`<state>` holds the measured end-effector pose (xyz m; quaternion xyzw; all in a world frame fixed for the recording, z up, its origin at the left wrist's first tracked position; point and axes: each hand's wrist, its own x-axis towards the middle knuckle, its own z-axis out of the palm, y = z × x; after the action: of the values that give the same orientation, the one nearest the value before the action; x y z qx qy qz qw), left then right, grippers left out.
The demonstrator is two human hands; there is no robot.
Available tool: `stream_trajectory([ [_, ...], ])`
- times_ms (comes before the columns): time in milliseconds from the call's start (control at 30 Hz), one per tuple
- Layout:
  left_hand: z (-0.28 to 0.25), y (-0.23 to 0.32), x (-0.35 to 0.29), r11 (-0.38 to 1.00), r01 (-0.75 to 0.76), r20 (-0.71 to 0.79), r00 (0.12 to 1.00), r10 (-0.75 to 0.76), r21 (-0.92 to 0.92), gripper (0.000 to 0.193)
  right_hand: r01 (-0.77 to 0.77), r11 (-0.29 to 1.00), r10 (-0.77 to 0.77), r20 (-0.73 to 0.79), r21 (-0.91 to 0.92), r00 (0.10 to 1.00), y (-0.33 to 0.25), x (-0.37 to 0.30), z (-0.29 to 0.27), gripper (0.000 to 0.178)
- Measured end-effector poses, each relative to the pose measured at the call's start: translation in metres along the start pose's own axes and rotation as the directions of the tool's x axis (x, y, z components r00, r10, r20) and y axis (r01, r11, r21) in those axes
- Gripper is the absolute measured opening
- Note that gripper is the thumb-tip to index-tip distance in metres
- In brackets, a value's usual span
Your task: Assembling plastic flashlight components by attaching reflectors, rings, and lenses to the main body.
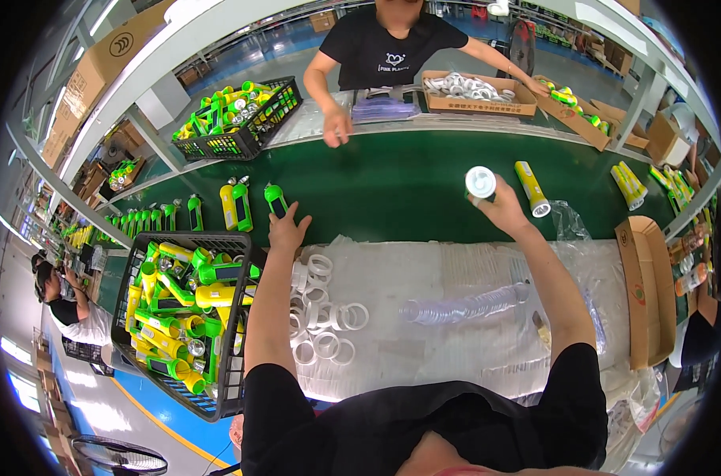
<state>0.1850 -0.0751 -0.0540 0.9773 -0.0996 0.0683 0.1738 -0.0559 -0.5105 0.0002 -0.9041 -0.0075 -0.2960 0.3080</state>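
Note:
My right hand (503, 209) is closed around a flashlight (480, 182) whose round white-rimmed head faces up; the hand hides most of its body. Over the near edge of the green belt, my left hand (287, 232) has its fingers spread. Its fingertips reach the lower end of a green flashlight (274, 198) with a dark panel. Left of that, a yellow flashlight (228, 206) and a green one (242, 205) lie side by side. Another yellow flashlight (532, 189) rests on the belt to the right of my right hand.
A black crate (237, 349) of flashlights stands by my left arm. White rings (326, 345) and a row of clear plastic pieces (463, 306) lie before me. At right is a cardboard box (644, 293). Across the green belt (392, 190), a person (392, 47) works beside another crate (245, 135).

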Motion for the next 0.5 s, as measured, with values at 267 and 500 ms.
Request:
stream_trajectory([
  [267,0.013,-0.024,0.019,0.896,0.061,-0.043,0.995,-0.089,-0.44,0.026,0.044,0.855,-0.018,0.055,-0.517,0.998,0.025,-0.024,-0.017,0.052],
  [500,-0.082,0.119,-0.134,0.364,-0.015,0.102,0.949,0.299,-0.931,0.021,-0.458,0.618,0.247,0.394,0.639,0.885,-0.09,-0.05,0.033,0.035],
])
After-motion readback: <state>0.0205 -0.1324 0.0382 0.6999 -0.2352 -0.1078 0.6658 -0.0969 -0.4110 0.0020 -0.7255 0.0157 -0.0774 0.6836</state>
